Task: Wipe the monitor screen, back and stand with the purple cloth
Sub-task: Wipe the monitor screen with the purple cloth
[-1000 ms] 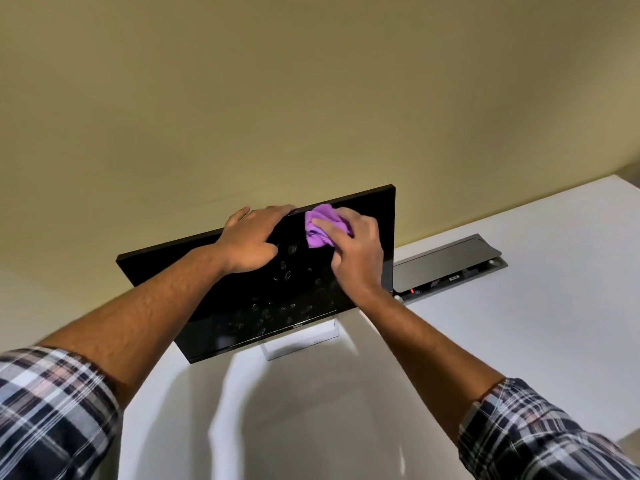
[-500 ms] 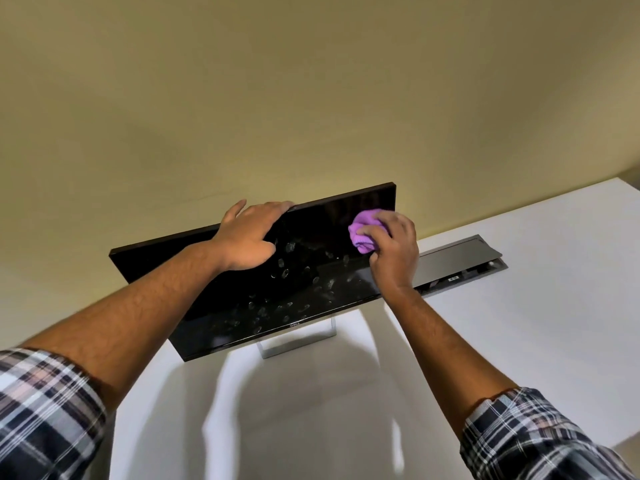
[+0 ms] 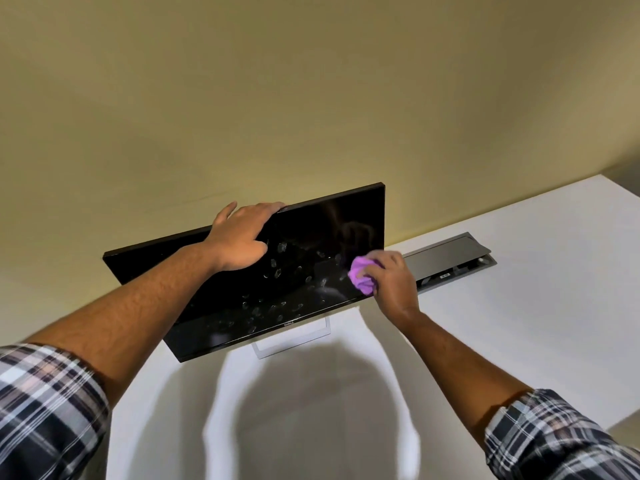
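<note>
One purple cloth (image 3: 361, 278) under right hand (image 3: 393, 284)

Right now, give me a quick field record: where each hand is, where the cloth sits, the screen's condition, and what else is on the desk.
left hand: grips the top edge of the monitor, thumb on the glass
right hand: holds the purple cloth bunched, pressed on the screen near its lower right corner
screen: dark, smudges across the middle and lower part
stand: only its base shows below the screen
desk: white, with an open grey cable hatch to the right of the monitor
</note>
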Action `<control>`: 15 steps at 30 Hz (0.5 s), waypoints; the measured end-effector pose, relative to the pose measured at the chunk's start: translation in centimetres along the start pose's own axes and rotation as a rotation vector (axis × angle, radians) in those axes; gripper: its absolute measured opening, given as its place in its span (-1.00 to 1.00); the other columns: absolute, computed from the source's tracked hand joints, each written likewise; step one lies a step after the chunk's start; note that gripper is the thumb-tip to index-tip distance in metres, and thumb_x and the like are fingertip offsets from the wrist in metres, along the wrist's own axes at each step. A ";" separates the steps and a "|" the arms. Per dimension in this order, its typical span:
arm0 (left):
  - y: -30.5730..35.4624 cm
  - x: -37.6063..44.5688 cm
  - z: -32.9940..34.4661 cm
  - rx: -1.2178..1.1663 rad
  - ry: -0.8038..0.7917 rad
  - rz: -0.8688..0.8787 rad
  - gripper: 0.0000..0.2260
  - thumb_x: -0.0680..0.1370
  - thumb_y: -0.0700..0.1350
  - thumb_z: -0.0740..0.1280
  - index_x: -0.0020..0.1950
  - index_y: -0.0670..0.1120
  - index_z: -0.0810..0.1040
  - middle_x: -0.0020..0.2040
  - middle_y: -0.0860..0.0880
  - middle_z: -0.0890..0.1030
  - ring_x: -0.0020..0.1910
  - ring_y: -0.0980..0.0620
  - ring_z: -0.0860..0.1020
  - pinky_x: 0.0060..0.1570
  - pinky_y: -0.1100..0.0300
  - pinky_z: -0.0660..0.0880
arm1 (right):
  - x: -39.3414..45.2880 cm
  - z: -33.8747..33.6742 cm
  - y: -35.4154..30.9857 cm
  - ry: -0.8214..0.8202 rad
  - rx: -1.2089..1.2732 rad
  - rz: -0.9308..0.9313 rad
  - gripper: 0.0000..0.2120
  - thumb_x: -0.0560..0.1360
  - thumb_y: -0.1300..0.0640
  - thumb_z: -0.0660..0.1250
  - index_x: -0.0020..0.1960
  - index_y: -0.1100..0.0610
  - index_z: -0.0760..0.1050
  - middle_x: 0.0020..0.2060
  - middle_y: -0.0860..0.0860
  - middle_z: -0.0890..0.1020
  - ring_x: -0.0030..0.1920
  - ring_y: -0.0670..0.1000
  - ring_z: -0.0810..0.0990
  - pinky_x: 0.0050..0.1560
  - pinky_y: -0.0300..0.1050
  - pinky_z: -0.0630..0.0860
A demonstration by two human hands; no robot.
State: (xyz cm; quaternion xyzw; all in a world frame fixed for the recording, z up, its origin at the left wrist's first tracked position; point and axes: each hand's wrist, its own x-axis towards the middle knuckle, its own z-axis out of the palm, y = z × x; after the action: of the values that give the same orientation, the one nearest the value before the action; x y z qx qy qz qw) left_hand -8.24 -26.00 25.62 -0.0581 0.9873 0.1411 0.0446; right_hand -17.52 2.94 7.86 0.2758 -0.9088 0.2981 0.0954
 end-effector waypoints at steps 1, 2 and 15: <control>0.0 0.0 0.1 0.000 0.012 0.006 -0.25 0.48 -0.27 0.32 0.61 0.12 0.13 0.56 0.05 0.31 0.57 0.05 0.21 0.56 -0.04 -0.23 | 1.0 -1.1 -0.5 0.081 0.004 -0.063 -0.74 0.48 0.23 0.52 0.14 0.03 0.68 0.25 -0.04 0.55 0.24 0.02 0.53 0.01 -0.12 0.64; 0.0 0.0 0.2 0.000 0.023 0.011 -0.25 0.48 -0.27 0.32 0.60 0.12 0.14 0.55 0.05 0.33 0.56 0.05 0.22 0.56 -0.05 -0.23 | 2.3 -2.6 -1.3 0.166 0.012 -0.097 -0.67 0.44 0.28 0.49 0.15 0.02 0.69 0.28 -0.05 0.56 0.27 0.03 0.52 -0.03 -0.13 0.61; -0.1 0.3 0.3 0.002 0.060 0.002 -0.30 0.51 -0.30 0.29 0.59 0.10 0.18 0.55 0.06 0.34 0.56 0.05 0.21 0.55 -0.08 -0.31 | 6.0 -3.4 -2.1 0.263 0.040 -0.031 -0.28 0.27 0.51 0.51 0.30 -0.06 0.63 0.39 -0.04 0.51 0.38 0.04 0.41 0.03 -0.17 0.53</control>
State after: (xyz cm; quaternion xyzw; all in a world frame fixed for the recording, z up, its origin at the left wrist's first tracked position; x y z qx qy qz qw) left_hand -8.54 -26.05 25.23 -0.0615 0.9884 0.1380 0.0148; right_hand -21.28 0.88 13.70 0.2500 -0.8780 0.3483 0.2127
